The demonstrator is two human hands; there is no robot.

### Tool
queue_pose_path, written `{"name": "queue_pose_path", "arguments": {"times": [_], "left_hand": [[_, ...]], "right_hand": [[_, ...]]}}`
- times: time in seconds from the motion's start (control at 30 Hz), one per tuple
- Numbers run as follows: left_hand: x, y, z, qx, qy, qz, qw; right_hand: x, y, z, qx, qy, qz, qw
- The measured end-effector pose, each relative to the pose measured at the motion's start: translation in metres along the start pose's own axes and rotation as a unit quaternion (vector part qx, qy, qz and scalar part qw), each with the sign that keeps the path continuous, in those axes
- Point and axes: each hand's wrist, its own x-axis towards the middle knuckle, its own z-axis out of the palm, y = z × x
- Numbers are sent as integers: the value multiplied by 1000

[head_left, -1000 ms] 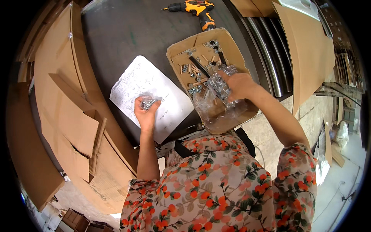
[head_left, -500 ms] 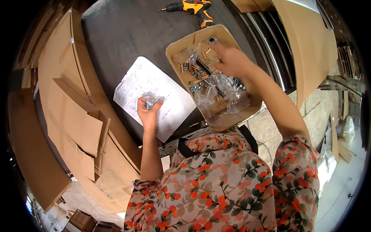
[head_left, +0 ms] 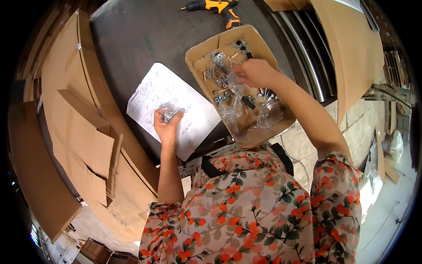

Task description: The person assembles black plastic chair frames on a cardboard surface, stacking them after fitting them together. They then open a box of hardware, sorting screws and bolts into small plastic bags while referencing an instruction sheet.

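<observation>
Left hand (head_left: 167, 125) curling shut around a small clear bag of shiny screws (head_left: 168, 114), holding it up just left of the middle of the frame. Hovering right over a white sheet of paper (head_left: 176, 105) with tiny drawings on it, lying flat on the dark tabletop (head_left: 132, 44).

Right hand (head_left: 256, 72) reaching into a shallow cardboard box (head_left: 263, 132) in the upper middle of the frame, fingers bent and pinching a crinkly clear bag (head_left: 235, 90). Hard telling how tight the pinch is.

Sitting inside the box: lots of little bolts and nuts (head_left: 218, 70), some wooden pegs, a few dark bits, and more clear bags (head_left: 268, 114) toward the near end. Box hanging a little past the near edge of the tabletop, close to the flowery orange shirt (head_left: 255, 207) filling the bottom of the frame.

Lying at the very top of the frame, beyond the box: an orange and black power drill (head_left: 215, 6). Running down the upper right: shiny metal tubes (head_left: 303, 48), side by side. Leaning beside those, farther right: a big flat cardboard sheet (head_left: 351, 48).

Piling up along the left side of the frame: many flat cardboard pieces (head_left: 79, 132), some overlapping, some standing on edge.
</observation>
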Motion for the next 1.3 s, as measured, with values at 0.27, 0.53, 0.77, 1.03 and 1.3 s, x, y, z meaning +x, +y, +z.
{"name": "queue_pose_path", "arguments": {"times": [0.27, 0.53, 0.77, 1.03, 1.3], "left_hand": [[-3, 1, 0, -10, 11, -8, 1000], [-1, -9, -1, -21, 14, 2, 1000], [-1, 1, 1, -22, 6, -15, 1000], [-2, -1, -1, -18, 6, -4, 1000], [-1, -3, -1, -13, 9, 1, 1000]], "right_hand": [[24, -30, -24, 61, 111, 104, 986], [-46, 1, 45, 71, 78, 227, 968], [-21, -2, 71, 9, 18, 221, 975], [-72, 7, 43, 882, -5, 77, 465], [-69, -1, 38, 928, 74, 29, 365]]}}
